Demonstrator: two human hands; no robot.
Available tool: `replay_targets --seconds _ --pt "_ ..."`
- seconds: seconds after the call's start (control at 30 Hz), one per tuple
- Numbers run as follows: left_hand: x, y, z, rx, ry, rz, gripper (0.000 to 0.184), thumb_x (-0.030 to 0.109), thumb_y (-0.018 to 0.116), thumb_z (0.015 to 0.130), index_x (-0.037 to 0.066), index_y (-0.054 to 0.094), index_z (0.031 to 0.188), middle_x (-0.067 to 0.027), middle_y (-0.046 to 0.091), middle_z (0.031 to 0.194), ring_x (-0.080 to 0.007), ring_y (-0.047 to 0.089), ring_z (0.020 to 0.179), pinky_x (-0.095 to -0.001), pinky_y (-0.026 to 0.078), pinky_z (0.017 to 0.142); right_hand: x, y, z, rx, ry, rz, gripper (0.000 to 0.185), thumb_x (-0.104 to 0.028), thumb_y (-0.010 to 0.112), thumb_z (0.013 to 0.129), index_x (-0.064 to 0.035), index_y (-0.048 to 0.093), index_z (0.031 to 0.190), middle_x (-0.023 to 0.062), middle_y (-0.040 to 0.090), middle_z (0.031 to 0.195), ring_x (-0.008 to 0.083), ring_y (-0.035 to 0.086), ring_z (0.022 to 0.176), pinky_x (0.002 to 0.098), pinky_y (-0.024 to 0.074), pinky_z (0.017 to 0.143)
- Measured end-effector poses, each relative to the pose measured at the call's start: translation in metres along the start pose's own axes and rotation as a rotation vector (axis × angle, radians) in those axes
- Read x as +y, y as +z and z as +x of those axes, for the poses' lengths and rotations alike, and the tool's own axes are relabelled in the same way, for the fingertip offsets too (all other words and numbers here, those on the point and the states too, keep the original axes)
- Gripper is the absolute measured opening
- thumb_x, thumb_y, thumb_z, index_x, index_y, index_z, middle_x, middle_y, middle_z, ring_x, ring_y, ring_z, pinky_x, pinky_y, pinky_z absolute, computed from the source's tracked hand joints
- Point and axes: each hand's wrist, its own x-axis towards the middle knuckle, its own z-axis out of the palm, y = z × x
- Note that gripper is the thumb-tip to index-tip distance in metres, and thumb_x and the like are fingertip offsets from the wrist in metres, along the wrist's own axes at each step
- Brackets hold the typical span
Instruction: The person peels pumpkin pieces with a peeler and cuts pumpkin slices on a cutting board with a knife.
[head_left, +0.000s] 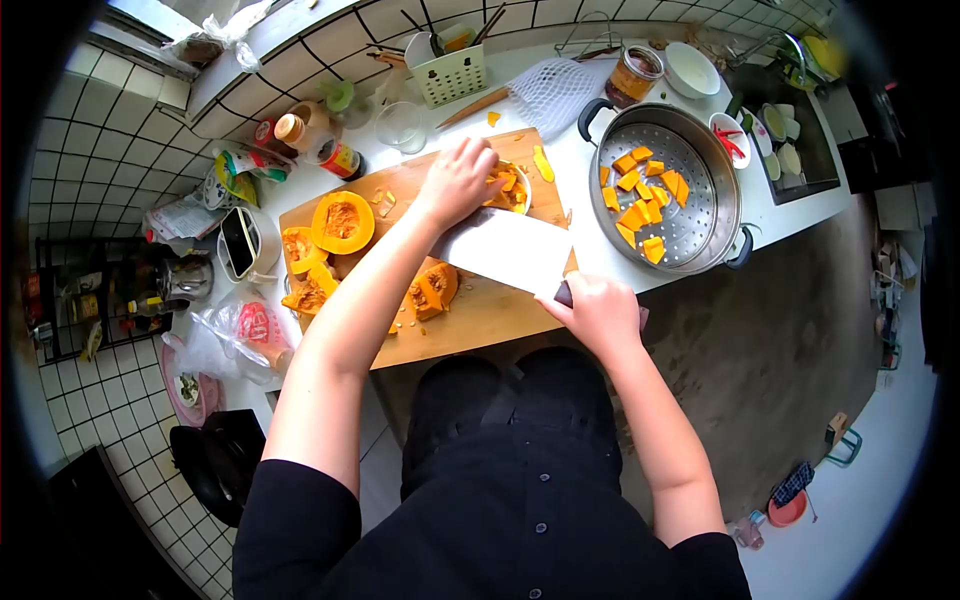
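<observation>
Several orange, seed-filled pumpkin pieces (340, 222) lie on the pale wooden board (480, 320), partly hidden by the left forearm (385, 270). The left hand (462, 180) bends over a white bowl (528, 190), grip unclear; the right hand (597, 312) clasps a broad steel cleaver (508, 246). Nearby stand a perforated steel steamer (705, 218) and brown-capped bottle (314, 144).

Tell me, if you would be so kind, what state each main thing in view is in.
Left hand: fingers curled at the white bowl, grip unclear
Right hand: closed around the handle of the cleaver
Cleaver: held, flat side up
Pumpkin half: cut open, cut face up
White bowl: partly hidden, holding cut pumpkin
Steamer pot: uncovered, pumpkin chunks inside
Utensil caddy: upright, filled
</observation>
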Motion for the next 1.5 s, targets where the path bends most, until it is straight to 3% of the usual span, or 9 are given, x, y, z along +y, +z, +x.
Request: replay_targets --seconds 0.1,0.27,0.43,0.73,1.03,1.13,1.2,1.4,1.5 --pt "-0.004 0.006 0.009 0.186 -0.303 -0.110 0.024 0.024 0.062 0.084 0.002 0.054 0.082 -0.0130 0.058 0.079 -0.0312 0.056 0.078 -0.0386 0.047 0.073 0.028 -0.016 -0.009 -0.028 0.053 0.094 0.041 -0.047 0.069 0.075 -0.0068 0.064 0.073 0.0088 0.062 0.060 0.0267 0.063 0.058 0.0355 0.0510 0.056" --pt "-0.010 -0.006 -0.043 -0.104 -0.970 -0.328 0.029 0.027 0.053 0.088 -0.001 0.058 0.089 -0.0198 0.065 0.087 -0.0338 0.063 0.084 -0.0402 0.049 0.076 0.054 -0.025 -0.029 -0.130 0.383 0.538 0.038 -0.037 0.072 0.076 -0.0018 0.061 0.069 0.0115 0.059 0.059 0.0240 0.057 0.052 0.0314 0.0460 0.053" --pt "0.002 0.008 -0.041 -0.386 -0.942 -0.320 0.035 0.029 0.053 0.085 -0.001 0.065 0.099 -0.0209 0.066 0.092 -0.0347 0.063 0.091 -0.0408 0.049 0.083 0.088 0.000 -0.038 -0.131 0.603 0.996 0.034 -0.023 0.066 0.087 0.0018 0.055 0.067 -0.0014 0.044 0.051 0.0050 0.037 0.047 0.0238 0.0305 0.044" --pt "-0.016 0.030 -0.022 -0.645 -0.872 -0.080 0.036 0.030 0.047 0.085 0.003 0.066 0.099 -0.0187 0.066 0.099 -0.0327 0.063 0.095 -0.0430 0.049 0.083 0.088 -0.010 -0.020 -0.173 0.664 1.234 0.032 -0.026 0.060 0.092 -0.0011 0.056 0.072 -0.0032 0.046 0.053 0.0024 0.040 0.042 0.0187 0.0298 0.040" --pt "-0.065 0.043 -0.075 -0.227 -1.231 -0.175 0.039 0.030 0.046 0.085 -0.002 0.066 0.095 -0.0215 0.066 0.090 -0.0333 0.064 0.086 -0.0406 0.049 0.079 0.083 0.027 0.003 -0.172 0.420 0.901 0.033 -0.025 0.063 0.089 0.0047 0.056 0.076 0.0040 0.052 0.059 0.0083 0.047 0.056 0.0269 0.0409 0.052" --pt "-0.070 0.019 -0.086 -0.244 -1.352 -0.450 0.049 0.040 0.043 0.093 -0.002 0.067 0.088 -0.0153 0.067 0.082 -0.0238 0.064 0.078 -0.0339 0.049 0.075 0.068 0.034 0.021 -0.158 0.362 0.647 0.030 -0.027 0.063 0.085 0.0028 0.059 0.085 0.0155 0.060 0.070 0.0267 0.060 0.064 0.0358 0.0467 0.061" --pt "-0.058 -0.011 -0.098 -0.030 -1.329 -0.463 0.045 0.038 0.043 0.095 -0.001 0.064 0.093 -0.0138 0.067 0.087 -0.0215 0.063 0.083 -0.0316 0.048 0.076 0.055 0.037 0.033 -0.113 0.321 0.524 0.029 -0.029 0.061 0.084 -0.0006 0.061 0.090 0.0208 0.063 0.079 0.0397 0.061 0.076 0.0425 0.0481 0.068" --pt "0.035 -0.079 -0.185 0.601 -1.392 -0.383 0.026 0.021 0.049 0.095 -0.001 0.059 0.103 -0.0102 0.065 0.091 -0.0184 0.061 0.083 -0.0310 0.047 0.078 0.054 0.087 0.055 -0.022 0.127 0.244 0.029 -0.027 0.063 0.083 -0.0017 0.058 0.094 0.0193 0.064 0.081 0.0386 0.062 0.077 0.0467 0.0487 0.070" --pt "0.073 -0.058 -0.232 0.382 -1.630 -0.172 0.031 0.022 0.061 0.085 0.000 0.055 0.108 -0.0141 0.059 0.093 -0.0270 0.060 0.090 -0.0351 0.047 0.083 0.056 0.098 0.063 -0.039 0.044 0.208 0.027 -0.023 0.065 0.081 0.0001 0.054 0.091 0.0212 0.062 0.084 0.0398 0.060 0.078 0.0467 0.0483 0.070"
